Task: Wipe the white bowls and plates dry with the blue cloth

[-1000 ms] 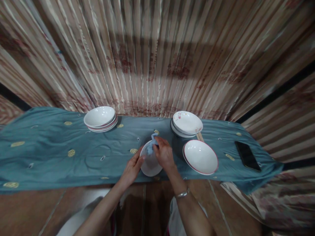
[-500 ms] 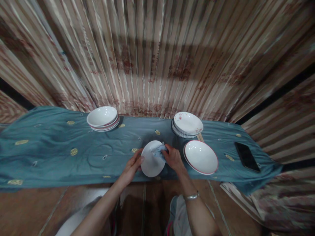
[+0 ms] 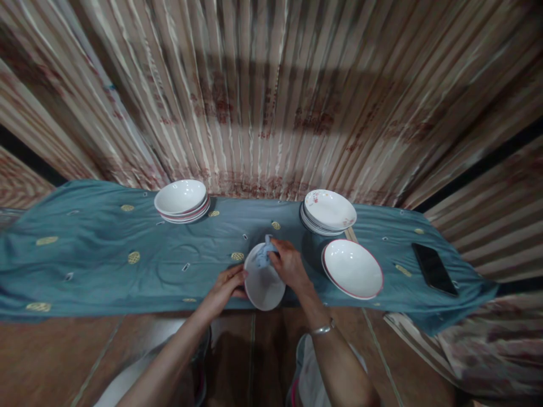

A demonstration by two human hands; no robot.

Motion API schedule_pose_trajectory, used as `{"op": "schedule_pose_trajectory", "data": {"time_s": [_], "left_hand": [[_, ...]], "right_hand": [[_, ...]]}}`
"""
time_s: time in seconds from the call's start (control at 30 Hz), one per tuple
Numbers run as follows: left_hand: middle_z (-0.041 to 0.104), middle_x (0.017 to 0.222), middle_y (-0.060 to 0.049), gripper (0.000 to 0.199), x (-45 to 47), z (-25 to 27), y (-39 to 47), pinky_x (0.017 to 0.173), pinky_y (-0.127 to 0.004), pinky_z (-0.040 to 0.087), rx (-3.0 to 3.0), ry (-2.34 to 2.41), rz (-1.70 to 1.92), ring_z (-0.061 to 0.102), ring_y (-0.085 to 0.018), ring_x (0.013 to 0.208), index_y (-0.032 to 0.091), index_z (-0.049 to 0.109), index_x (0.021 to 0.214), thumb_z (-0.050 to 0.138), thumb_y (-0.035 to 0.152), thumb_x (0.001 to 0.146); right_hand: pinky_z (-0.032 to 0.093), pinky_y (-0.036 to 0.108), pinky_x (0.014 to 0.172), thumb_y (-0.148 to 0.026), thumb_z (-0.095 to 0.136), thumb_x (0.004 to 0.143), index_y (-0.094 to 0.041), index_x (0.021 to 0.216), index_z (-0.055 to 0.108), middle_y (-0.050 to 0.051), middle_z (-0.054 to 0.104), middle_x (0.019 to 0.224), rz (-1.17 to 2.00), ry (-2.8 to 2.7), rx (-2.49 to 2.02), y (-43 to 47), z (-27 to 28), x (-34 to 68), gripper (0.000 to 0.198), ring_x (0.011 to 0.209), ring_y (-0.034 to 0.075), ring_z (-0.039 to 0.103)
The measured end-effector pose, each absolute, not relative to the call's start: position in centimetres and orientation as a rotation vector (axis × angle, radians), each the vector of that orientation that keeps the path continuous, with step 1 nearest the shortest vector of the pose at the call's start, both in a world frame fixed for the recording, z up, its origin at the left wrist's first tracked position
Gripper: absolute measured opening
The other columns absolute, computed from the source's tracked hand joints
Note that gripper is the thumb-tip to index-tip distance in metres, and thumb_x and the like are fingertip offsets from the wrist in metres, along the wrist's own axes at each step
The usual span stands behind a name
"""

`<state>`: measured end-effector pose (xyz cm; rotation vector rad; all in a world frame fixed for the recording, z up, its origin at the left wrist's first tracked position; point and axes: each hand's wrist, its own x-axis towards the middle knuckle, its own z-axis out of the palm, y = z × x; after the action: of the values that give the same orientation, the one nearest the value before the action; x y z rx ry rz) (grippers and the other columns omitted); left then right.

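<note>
I see the white bowl (image 3: pixel 267 285) at the middle of the desk's front edge; I can't tell if it sits on the desk (image 3: pixel 97 237) or just above it. My left hand (image 3: pixel 227 288) grips the bowl's left side, with the thumb at the rim. My right hand (image 3: pixel 291 264) pinches a blue cloth (image 3: pixel 262 257) by the bowl's far rim.

The bowl looks hard and shiny, so I think it could slip, and it may break if it drops. I guess one hand can lift it. The side is a good place to hold, thumb on the rim, fingers under. The cloth looks soft and floppy, so I'd squeeze it in a bunch. A red-rimmed bowl (image 3: pixel 352 268) sits to the right.
</note>
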<state>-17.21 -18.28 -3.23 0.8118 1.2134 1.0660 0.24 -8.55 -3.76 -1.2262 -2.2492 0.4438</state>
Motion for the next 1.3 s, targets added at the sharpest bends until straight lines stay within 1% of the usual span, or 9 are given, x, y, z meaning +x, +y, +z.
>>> {"op": "schedule_pose_trajectory", "data": {"time_s": [0.17,0.33,0.53,0.67,0.77,0.9,1.07,1.17,1.3], "left_hand": [[0.073,0.100,-0.013,0.050,-17.0,-2.9,-18.5,0.074,-0.037,0.055,0.684,1.200,1.142,0.068,-0.030,0.092,0.013,0.070,0.100,0.073,0.045,0.061],[0.073,0.099,-0.010,0.058,-17.2,-2.6,-18.1,0.075,-0.034,0.054,0.610,1.244,1.267,0.067,-0.029,0.093,0.013,0.067,0.104,0.077,0.037,0.052],[0.073,0.094,-0.008,0.059,-17.2,-2.8,-17.8,0.076,-0.034,0.053,0.539,1.261,1.318,0.067,-0.027,0.091,0.014,0.065,0.107,0.078,0.034,0.053],[0.073,0.094,-0.008,0.056,-17.0,-3.0,-17.6,0.074,-0.033,0.053,0.555,1.252,1.312,0.067,-0.026,0.090,0.014,0.066,0.103,0.080,0.036,0.053],[0.073,0.097,-0.008,0.056,-17.0,-3.1,-17.6,0.073,-0.032,0.053,0.589,1.238,1.309,0.067,-0.026,0.090,0.015,0.065,0.105,0.080,0.038,0.055],[0.072,0.101,-0.008,0.058,-16.9,-2.6,-17.8,0.069,-0.032,0.055,0.596,1.236,1.288,0.067,-0.026,0.092,0.016,0.063,0.109,0.079,0.035,0.057],[0.072,0.101,-0.009,0.060,-17.0,-2.2,-17.7,0.064,-0.032,0.056,0.549,1.258,1.294,0.068,-0.027,0.089,0.015,0.064,0.107,0.080,0.030,0.052],[0.072,0.099,-0.010,0.063,-17.0,-2.4,-17.6,0.064,-0.031,0.056,0.520,1.236,1.312,0.068,-0.026,0.086,0.012,0.063,0.110,0.082,0.030,0.053],[0.073,0.092,-0.007,0.085,-17.0,-2.4,-17.6,0.062,-0.029,0.056,0.473,1.214,1.356,0.068,-0.022,0.080,0.015,0.050,0.133,0.082,0.026,0.056]], "right_hand": [[0.043,0.036,0.096,-0.021,0.048,0.090,-0.011,0.120,0.060,0.014,0.066,0.114,0.293,-2.250,-1.322,-8.6,-4.3,-0.1,0.034,0.104,0.024,0.057],[0.046,0.039,0.095,-0.017,0.047,0.089,-0.010,0.119,0.060,0.016,0.066,0.113,0.181,-2.221,-1.367,-8.4,-5.4,0.2,0.034,0.104,0.026,0.058],[0.046,0.045,0.099,-0.017,0.047,0.089,-0.014,0.130,0.053,0.016,0.062,0.121,0.222,-2.190,-1.164,-9.0,-5.8,0.2,0.041,0.111,0.027,0.058],[0.048,0.038,0.100,-0.018,0.044,0.091,-0.015,0.145,0.033,0.017,0.043,0.144,0.407,-2.110,-1.061,-10.6,-5.4,-1.1,0.055,0.126,0.024,0.050],[0.045,0.035,0.105,-0.017,0.041,0.093,-0.017,0.142,0.037,0.013,0.036,0.150,0.495,-2.220,-0.922,-11.4,-5.4,-2.3,0.050,0.134,0.021,0.042],[0.038,0.041,0.111,-0.007,0.040,0.089,-0.011,0.133,0.050,0.016,0.042,0.146,0.433,-2.421,-0.892,-11.3,-5.7,-2.8,0.046,0.135,0.025,0.040],[0.041,0.044,0.105,-0.002,0.044,0.084,-0.011,0.118,0.061,0.017,0.054,0.133,0.396,-2.463,-1.128,-11.0,-4.8,-1.6,0.040,0.121,0.027,0.050],[0.043,0.040,0.100,-0.001,0.046,0.079,-0.013,0.105,0.066,0.014,0.064,0.117,0.586,-2.458,-1.105,-11.1,-4.4,-0.8,0.035,0.110,0.024,0.056],[0.048,0.034,0.090,-0.003,0.046,0.076,-0.017,0.097,0.069,0.006,0.071,0.100,1.050,-2.293,-0.958,-11.3,-4.5,-0.6,0.034,0.094,0.019,0.064]]}}
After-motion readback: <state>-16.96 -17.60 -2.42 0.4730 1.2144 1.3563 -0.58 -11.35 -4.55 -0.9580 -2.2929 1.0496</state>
